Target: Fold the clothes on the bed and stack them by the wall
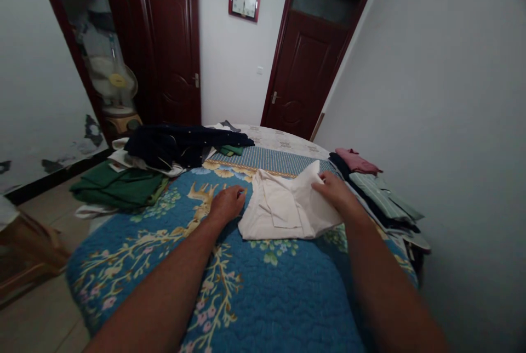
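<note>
A white shirt lies partly folded on the blue quilted bedspread, with what looks like a sleeve laid across its middle. My right hand pinches the shirt's right side, where a corner of the cloth stands raised. Just beyond the shirt's left edge, my left hand rests low over the bedspread with its fingers curled together. Whether those fingers hold a bit of cloth is hidden from me.
Loose dark navy clothing and folded green cloth are heaped at the left. Along the right edge stand stacked folded clothes, including a striped light green shirt and a pink garment. A wooden stool is at lower left.
</note>
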